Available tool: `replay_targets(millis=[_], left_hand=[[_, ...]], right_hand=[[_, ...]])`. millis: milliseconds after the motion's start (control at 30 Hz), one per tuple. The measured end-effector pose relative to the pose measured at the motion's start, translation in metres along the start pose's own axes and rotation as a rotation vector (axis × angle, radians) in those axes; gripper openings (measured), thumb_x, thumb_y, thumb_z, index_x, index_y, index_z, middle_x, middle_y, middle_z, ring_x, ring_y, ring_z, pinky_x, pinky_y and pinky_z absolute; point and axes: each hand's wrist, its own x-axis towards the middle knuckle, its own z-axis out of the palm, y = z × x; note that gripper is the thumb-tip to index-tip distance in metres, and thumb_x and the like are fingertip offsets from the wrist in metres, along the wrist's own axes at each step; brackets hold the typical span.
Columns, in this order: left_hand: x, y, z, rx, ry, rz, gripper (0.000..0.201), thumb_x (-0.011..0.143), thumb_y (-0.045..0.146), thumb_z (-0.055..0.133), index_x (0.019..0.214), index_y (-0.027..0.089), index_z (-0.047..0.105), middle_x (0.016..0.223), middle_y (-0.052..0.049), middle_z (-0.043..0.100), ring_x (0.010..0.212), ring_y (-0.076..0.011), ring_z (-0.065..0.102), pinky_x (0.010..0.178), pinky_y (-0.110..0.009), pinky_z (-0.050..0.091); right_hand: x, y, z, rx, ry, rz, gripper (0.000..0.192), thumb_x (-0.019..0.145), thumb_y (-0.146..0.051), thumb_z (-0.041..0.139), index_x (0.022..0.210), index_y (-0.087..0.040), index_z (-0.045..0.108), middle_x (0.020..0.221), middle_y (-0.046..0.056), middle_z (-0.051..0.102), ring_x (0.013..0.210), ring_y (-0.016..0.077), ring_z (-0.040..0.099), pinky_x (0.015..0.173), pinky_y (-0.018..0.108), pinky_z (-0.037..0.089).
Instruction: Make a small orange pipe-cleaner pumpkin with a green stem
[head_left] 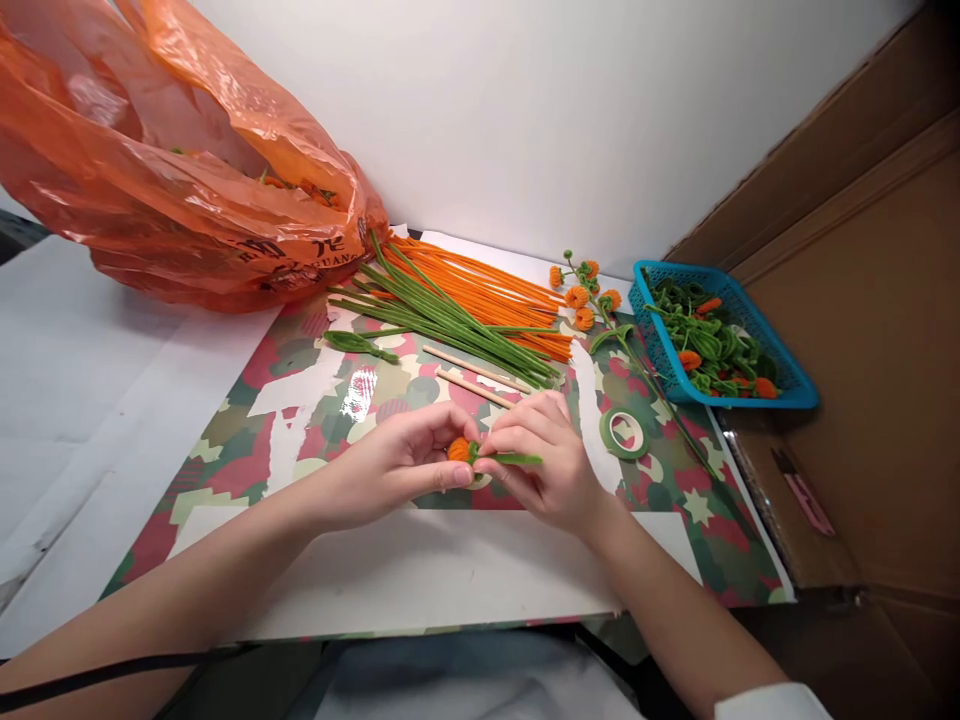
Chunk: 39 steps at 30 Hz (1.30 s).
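Between the fingers of my left hand (409,455) sits a small orange pipe-cleaner flower (459,450), its green base facing right. My right hand (544,455) pinches the green pipe-cleaner stem (517,459) close to the flower's base, and the stem's end sticks out to the right. Just beyond my hands lie two thin wooden sticks (472,388). Behind them a bundle of green pipe cleaners (450,325) crosses a bundle of orange pipe cleaners (480,285). A green pipe-cleaner leaf piece (356,345) rests left of the sticks.
An orange plastic bag (225,230) stands back left. At right, a blue basket (806,393) holds green pieces and orange flowers. Left of it lies a flower spray (577,296), with green tape (624,433) nearer me. Pink-handled snips (806,495) lie on cardboard.
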Motion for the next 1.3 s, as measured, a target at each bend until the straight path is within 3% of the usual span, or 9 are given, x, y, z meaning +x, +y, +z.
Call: replay_targets(millis=[233,500,767,900,1000,1133,1200,1300], left_hand=[[0.0,-0.006,-0.005,-0.055,-0.09,-0.104,0.034,0.088,0.051,0.059,0.097,0.02,0.05,0.077,0.001,0.058,0.06,-0.009,0.046,0.05,-0.02,0.033],[0.004,-0.012,-0.008,-0.015,-0.091,-0.151,0.036,0.09,0.055,0.056,0.097,0.021,0.05,0.074,0.002,0.055,0.06,-0.0102,0.046,0.049,-0.021,0.029],[0.006,-0.022,-0.015,-0.096,-0.096,-0.148,0.037,0.09,0.056,0.055,0.098,0.02,0.049,0.081,0.001,0.055,0.065,-0.0109,0.048,0.059,-0.024,0.037],[0.006,-0.022,-0.015,-0.087,-0.112,-0.183,0.038,0.09,0.056,0.054,0.098,0.02,0.05,0.079,0.0,0.054,0.065,-0.0114,0.048,0.053,-0.023,0.031],[0.008,-0.021,-0.012,-0.229,-0.117,-0.163,0.036,0.087,0.052,0.061,0.095,0.019,0.05,0.084,-0.001,0.056,0.07,-0.0124,0.05,0.058,-0.024,0.036],[0.009,-0.021,-0.008,-0.335,-0.233,-0.227,0.04,0.088,0.057,0.056,0.092,0.017,0.051,0.086,-0.006,0.061,0.068,-0.014,0.051,0.06,-0.028,0.038],[0.008,-0.021,-0.007,-0.324,-0.284,-0.25,0.044,0.089,0.061,0.049,0.09,0.017,0.051,0.077,-0.003,0.058,0.063,-0.013,0.047,0.057,-0.028,0.035],[0.007,-0.021,-0.005,-0.296,-0.265,-0.202,0.043,0.091,0.061,0.046,0.085,0.019,0.048,0.07,0.002,0.045,0.061,-0.0117,0.038,0.056,-0.027,0.031]], right_hand=[[0.01,0.009,-0.013,-0.18,-0.131,-0.29,0.021,0.099,-0.029,0.048,0.087,-0.019,0.062,0.078,0.0,0.069,0.078,0.0157,0.056,0.081,0.037,0.031],[0.016,0.016,-0.009,-0.279,-0.251,-0.4,0.031,0.101,-0.027,0.039,0.078,-0.019,0.058,0.067,-0.003,0.061,0.068,0.0134,0.048,0.08,0.035,0.029],[0.022,0.027,-0.003,-0.164,-0.306,-0.394,0.023,0.099,-0.026,0.038,0.087,-0.018,0.056,0.068,-0.002,0.062,0.067,0.0142,0.046,0.085,0.036,0.028],[0.023,0.028,0.002,-0.073,-0.345,-0.376,0.021,0.095,-0.023,0.039,0.078,-0.02,0.05,0.064,-0.004,0.058,0.064,0.0131,0.044,0.084,0.035,0.029],[0.025,0.028,0.004,-0.062,-0.324,-0.394,0.021,0.094,-0.021,0.039,0.075,-0.021,0.047,0.062,-0.005,0.056,0.062,0.0125,0.043,0.084,0.033,0.029],[0.031,0.027,0.0,-0.083,-0.312,-0.446,0.022,0.093,-0.02,0.039,0.072,-0.021,0.045,0.061,-0.005,0.056,0.061,0.0127,0.041,0.085,0.033,0.029],[0.032,0.025,-0.002,-0.083,-0.302,-0.463,0.021,0.092,-0.019,0.041,0.072,-0.021,0.044,0.061,-0.005,0.055,0.061,0.0127,0.04,0.084,0.032,0.029],[0.033,0.024,-0.004,-0.055,-0.308,-0.432,0.018,0.091,-0.017,0.041,0.074,-0.02,0.045,0.062,-0.005,0.055,0.061,0.0124,0.041,0.081,0.032,0.029]])
